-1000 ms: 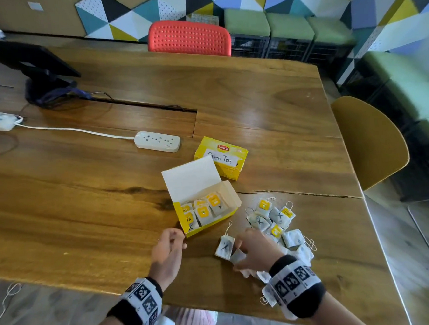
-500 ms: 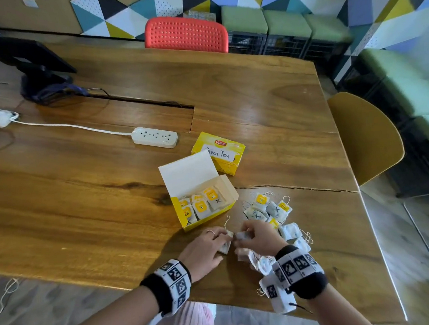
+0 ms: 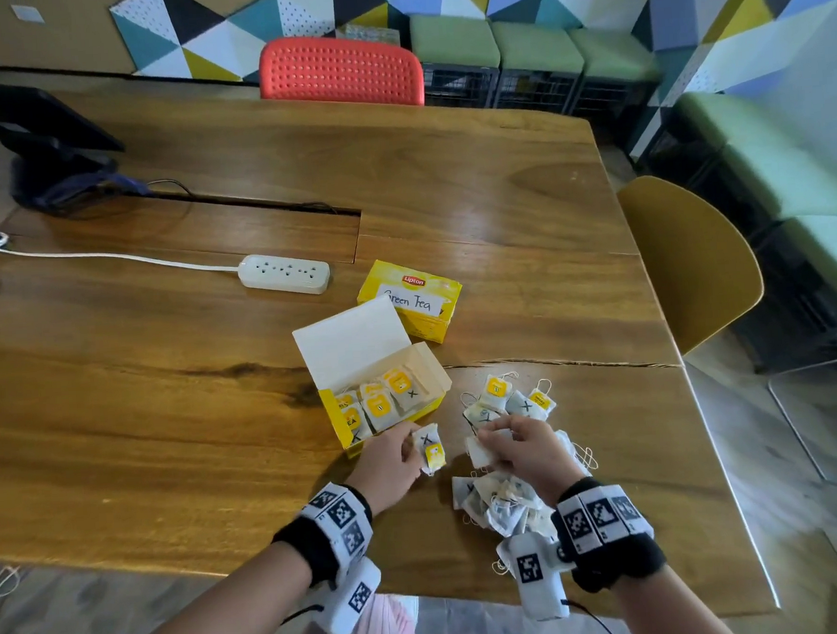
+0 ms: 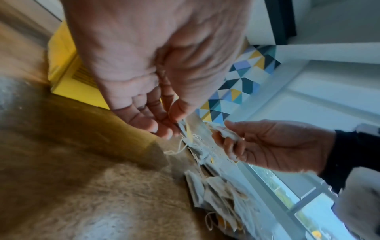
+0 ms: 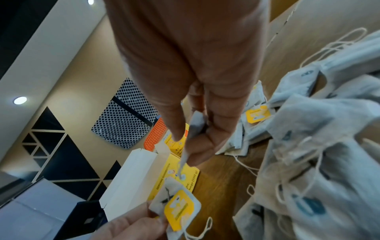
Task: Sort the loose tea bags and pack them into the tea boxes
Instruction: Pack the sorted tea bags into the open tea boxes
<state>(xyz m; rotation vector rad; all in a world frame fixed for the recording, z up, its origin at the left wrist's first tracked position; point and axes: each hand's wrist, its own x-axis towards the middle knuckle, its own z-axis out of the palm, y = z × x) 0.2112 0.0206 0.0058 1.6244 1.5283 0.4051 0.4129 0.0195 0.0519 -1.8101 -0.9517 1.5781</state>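
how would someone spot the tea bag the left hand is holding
Find the open yellow tea box on the wooden table. At its near corner the left hand pinches one tea bag. Unlike the loose pile, it is lifted, showing a black X and yellow tag.

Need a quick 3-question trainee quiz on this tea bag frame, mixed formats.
1. True or false: the box labelled Green Tea is open.
2. What does the left hand hold? A) power strip B) tea bag C) nothing
3. Fill in: the tea bag in the left hand is marked with the letter ___.

Key: 1 false, its lid is shut; the open box sits nearer. 2 B. 3 X.
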